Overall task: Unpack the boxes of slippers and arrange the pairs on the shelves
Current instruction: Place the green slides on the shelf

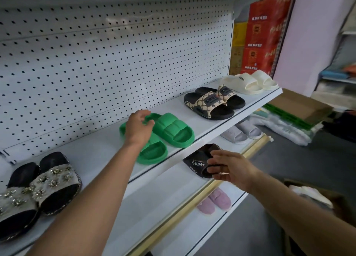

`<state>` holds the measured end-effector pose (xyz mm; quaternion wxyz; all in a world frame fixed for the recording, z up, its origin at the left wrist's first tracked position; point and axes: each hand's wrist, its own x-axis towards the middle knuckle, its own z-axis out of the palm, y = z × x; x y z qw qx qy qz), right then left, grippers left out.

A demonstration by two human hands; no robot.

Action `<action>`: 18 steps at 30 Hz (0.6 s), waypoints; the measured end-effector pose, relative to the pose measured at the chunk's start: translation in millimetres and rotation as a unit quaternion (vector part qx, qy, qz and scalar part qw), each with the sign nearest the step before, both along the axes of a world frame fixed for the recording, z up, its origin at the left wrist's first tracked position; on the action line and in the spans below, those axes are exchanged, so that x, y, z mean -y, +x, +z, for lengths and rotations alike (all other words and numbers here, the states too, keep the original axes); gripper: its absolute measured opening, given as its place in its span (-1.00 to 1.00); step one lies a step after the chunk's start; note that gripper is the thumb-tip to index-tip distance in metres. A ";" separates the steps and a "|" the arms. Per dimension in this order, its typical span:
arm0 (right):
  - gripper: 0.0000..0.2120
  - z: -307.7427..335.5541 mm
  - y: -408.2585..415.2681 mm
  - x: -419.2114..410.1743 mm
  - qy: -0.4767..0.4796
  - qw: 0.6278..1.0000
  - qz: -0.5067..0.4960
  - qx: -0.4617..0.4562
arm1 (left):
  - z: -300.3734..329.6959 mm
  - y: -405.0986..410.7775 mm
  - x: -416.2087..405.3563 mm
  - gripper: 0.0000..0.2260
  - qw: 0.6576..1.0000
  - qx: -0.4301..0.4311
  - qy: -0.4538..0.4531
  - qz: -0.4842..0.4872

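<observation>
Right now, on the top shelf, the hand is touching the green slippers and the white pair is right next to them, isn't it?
Not quite. The left hand does touch the green slippers on the top shelf, but the pair right next to them is the black slippers with patterned straps. The white pair sits beyond those, at the shelf's far end. The head view shows this.

shelf (221,121): white painted metal, smooth, semi-gloss | pegboard (115,63): perforated sheet metal, matt | green slippers (173,130): moulded foam/plastic, matt, ribbed | cream slippers (248,82): same, smooth | pink slippers (219,200): fuzzy cloth | jewelled slippers (48,180): fabric strap w/ shiny studs | box (300,105): cardboard, matt
</observation>
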<state>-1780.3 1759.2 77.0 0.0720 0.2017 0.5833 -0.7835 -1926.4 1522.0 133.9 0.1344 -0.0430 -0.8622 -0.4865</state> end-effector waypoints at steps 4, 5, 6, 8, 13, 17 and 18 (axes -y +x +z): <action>-0.76 -9.8 10.5 -24.5 -0.006 1.000 -0.021 0.001 | -5.0 48.8 -34.5 -0.73 0.966 0.105 0.221 -0.084; -0.76 -12.3 14.4 -30.5 0.000 1.000 -0.023 -0.001 | -8.5 59.5 -43.9 -0.75 0.947 0.147 0.266 -0.102; -0.76 -14.1 19.2 -36.3 0.005 1.000 -0.023 -0.004 | -13.2 69.1 -53.0 -0.79 0.934 0.181 0.288 -0.111; -0.76 -17.4 31.3 -49.5 0.011 1.000 -0.028 -0.008 | -27.2 85.3 -72.2 -0.87 0.919 0.230 0.296 -0.118; -0.80 -26.9 75.2 -99.6 0.021 0.997 -0.070 -0.002 | -65.1 123.6 -131.4 -0.89 0.886 0.318 0.311 -0.131; -0.90 -42.8 123.2 -153.8 0.032 0.993 -0.117 0.004 | -95.9 166.1 -190.3 -0.87 0.865 0.365 0.314 -0.141; -0.90 -49.3 136.9 -171.0 0.037 0.990 -0.134 0.010 | -104.7 178.8 -207.5 -0.88 0.861 0.375 0.309 -0.146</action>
